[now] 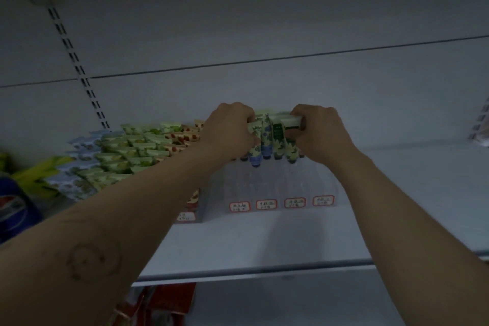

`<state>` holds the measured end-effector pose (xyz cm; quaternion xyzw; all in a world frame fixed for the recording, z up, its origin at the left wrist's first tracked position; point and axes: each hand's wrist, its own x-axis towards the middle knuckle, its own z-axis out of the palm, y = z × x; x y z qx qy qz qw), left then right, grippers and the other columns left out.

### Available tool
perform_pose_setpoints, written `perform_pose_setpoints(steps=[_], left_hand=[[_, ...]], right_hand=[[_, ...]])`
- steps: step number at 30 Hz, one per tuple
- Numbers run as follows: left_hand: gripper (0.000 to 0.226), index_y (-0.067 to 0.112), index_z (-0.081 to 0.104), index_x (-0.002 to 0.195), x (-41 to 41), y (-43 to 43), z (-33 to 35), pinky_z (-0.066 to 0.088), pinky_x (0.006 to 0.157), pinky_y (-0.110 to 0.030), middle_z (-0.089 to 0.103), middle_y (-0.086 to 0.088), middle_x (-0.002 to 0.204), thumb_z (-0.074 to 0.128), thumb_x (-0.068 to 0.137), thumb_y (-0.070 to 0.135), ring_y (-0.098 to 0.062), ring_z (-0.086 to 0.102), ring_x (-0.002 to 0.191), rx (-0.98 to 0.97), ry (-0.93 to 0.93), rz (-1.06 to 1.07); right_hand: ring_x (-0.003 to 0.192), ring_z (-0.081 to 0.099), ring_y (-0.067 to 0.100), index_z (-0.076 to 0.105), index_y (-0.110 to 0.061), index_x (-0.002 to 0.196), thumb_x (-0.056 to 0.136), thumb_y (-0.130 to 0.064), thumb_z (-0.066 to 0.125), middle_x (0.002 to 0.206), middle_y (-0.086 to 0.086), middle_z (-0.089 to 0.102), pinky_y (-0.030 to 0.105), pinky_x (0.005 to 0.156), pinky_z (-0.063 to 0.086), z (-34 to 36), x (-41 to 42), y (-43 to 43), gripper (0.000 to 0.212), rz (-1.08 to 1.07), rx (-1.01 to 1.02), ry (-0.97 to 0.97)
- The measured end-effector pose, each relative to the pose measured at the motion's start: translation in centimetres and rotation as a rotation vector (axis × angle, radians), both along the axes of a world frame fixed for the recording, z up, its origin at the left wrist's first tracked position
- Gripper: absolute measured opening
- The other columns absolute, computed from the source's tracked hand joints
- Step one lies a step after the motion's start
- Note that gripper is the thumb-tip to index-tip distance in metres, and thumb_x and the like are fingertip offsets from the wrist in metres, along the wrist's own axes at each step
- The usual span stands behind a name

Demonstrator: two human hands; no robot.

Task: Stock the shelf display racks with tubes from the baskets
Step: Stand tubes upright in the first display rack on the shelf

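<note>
A clear plastic display rack (280, 188) with several lanes and red-bordered labels stands on the white shelf (264, 241). At its back end a bunch of floral tubes (272, 140) hangs caps down above the lanes. My left hand (230, 130) grips the bunch from the left. From the right, my right hand (320, 132) grips the same bunch, thumb over the crimped tops. The lanes in front of the tubes look bare.
A second rack (132, 153) to the left is packed with rows of green, blue and red tubes. A blue soda pack (13, 209) sits at the far left. A slotted upright (76, 61) runs up the back wall. Red packages (158, 304) lie below the shelf.
</note>
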<state>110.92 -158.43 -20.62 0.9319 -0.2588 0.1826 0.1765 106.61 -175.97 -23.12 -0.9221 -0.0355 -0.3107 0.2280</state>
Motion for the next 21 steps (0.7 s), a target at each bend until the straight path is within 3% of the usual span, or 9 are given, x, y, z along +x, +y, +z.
perform_pose_setpoints(steps=[6,9,12,16,21], left_hand=[[0.042,0.013,0.063,0.116,0.0,0.0,-0.5,0.044,0.081,-0.031,0.063,-0.012,0.113,0.076,0.08,0.031,-0.028,0.053,0.109,0.064,-0.005,0.022],[0.046,0.019,0.057,0.127,-0.3,0.3,-0.2,0.043,0.079,-0.029,0.062,-0.01,0.118,0.066,0.087,0.039,-0.026,0.055,0.108,0.176,-0.029,0.047],[0.045,0.02,0.055,0.126,-1.2,0.7,0.3,0.043,0.079,-0.031,0.064,-0.007,0.114,0.063,0.088,0.041,-0.025,0.058,0.104,0.238,-0.084,0.034],[0.055,0.019,0.049,0.133,-3.6,1.7,0.2,0.039,0.091,-0.035,0.057,-0.006,0.126,0.066,0.085,0.039,-0.026,0.051,0.113,0.205,-0.144,-0.002],[0.051,0.015,0.052,0.129,-8.1,5.2,-1.1,0.041,0.091,-0.037,0.056,-0.009,0.127,0.068,0.084,0.034,-0.03,0.051,0.114,0.193,-0.201,-0.062]], right_hand=[[0.072,0.05,0.019,0.067,-0.005,0.096,0.082,-0.007,0.069,0.075,0.004,0.054,0.02,0.055,0.025,-0.3,0.0,-0.3,0.014,0.018,0.075,-0.018],[0.075,0.054,0.023,0.064,-0.007,0.107,0.084,-0.012,0.068,0.081,0.008,0.058,0.025,0.059,0.032,-0.3,-0.4,0.0,0.024,0.006,0.041,0.022],[0.091,0.061,0.029,0.056,-0.011,0.123,0.081,-0.02,0.072,0.103,0.014,0.065,0.031,0.07,0.048,0.2,-1.7,-0.1,0.046,0.001,0.003,0.1],[0.106,0.057,0.028,0.043,-0.019,0.138,0.078,-0.03,0.075,0.121,0.01,0.06,0.033,0.085,0.047,1.2,-4.3,-0.8,0.069,-0.046,-0.013,0.131],[0.113,0.051,0.024,0.038,-0.023,0.141,0.074,-0.039,0.077,0.124,0.006,0.052,0.031,0.086,0.043,3.1,-8.4,1.3,0.079,0.009,-0.126,0.222]])
